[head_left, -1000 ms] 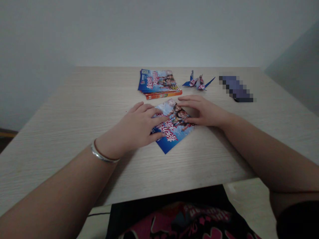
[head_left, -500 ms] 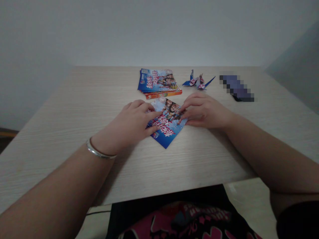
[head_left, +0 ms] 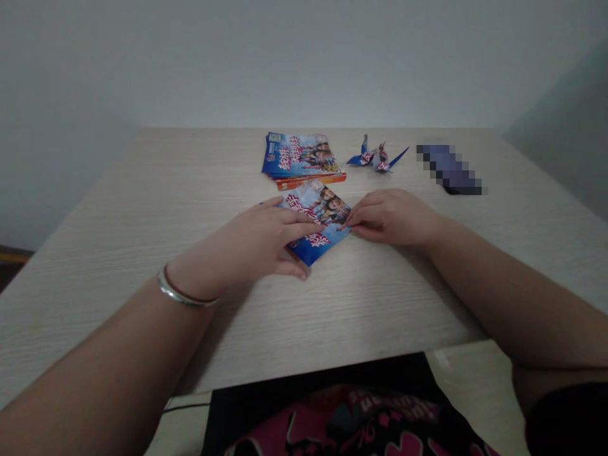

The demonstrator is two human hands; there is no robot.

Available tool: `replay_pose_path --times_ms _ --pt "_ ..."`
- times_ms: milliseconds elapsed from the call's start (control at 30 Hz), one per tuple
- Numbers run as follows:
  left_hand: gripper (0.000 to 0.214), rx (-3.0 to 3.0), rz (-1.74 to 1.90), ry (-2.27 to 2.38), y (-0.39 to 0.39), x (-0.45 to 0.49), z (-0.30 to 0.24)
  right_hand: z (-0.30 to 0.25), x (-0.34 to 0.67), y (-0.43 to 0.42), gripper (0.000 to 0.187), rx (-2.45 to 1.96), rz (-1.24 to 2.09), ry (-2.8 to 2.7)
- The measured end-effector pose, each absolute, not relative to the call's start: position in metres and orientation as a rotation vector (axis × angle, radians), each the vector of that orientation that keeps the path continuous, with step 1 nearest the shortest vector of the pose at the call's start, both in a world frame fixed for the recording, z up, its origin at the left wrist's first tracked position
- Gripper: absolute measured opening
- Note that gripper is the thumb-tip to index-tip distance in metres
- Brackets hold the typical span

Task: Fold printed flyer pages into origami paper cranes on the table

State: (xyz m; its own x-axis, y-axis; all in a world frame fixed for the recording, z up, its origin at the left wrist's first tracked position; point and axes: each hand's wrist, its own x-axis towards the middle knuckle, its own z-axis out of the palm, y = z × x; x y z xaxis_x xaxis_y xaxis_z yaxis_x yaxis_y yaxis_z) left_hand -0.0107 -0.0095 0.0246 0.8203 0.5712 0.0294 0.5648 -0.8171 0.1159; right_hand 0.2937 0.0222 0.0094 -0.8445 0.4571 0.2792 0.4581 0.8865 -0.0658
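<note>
A blue printed paper sheet [head_left: 332, 212], with figures and red-and-white lettering, lies cornerwise on the table in front of me. Across its left side rests my left hand [head_left: 266, 237], open, with its fingers stretched over the print and the thumb beside the near corner. My right hand [head_left: 392, 215] pinches the sheet's right corner between fingertips and thumb. The left corner is mostly hidden beneath my left hand. A silver bangle [head_left: 183, 294] circles my left wrist.
Behind the sheet lies a stack of similar printed papers [head_left: 301, 154], with an orange strip [head_left: 311, 182] along its front. Two folded paper cranes [head_left: 380, 158] stand to its right. Farther right is a blurred-out flat object [head_left: 449, 168]. A wall borders the table's far edge.
My left hand has spread flatter over the sheet, its thumb moving down off the paper. The sheet has shifted slightly away from me. My right fingers have closed on its right corner.
</note>
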Motion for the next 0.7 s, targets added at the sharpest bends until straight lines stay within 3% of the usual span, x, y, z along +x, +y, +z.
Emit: replay_pose_path --times_ms 133,533,700 --pt "0.039 2.819 0.128 0.919 -0.01 -0.008 0.025 0.011 0.293 0.02 0.027 -0.702 -0.044 -2.783" --pt "0.055 2.422 0.328 0.995 -0.005 -0.005 0.029 0.012 0.29 0.013 0.026 -0.729 0.005 -2.776" --pt "0.04 2.349 0.302 1.164 0.0 -0.007 0.024 0.012 0.288 0.011 0.027 -0.821 0.04 -2.774"
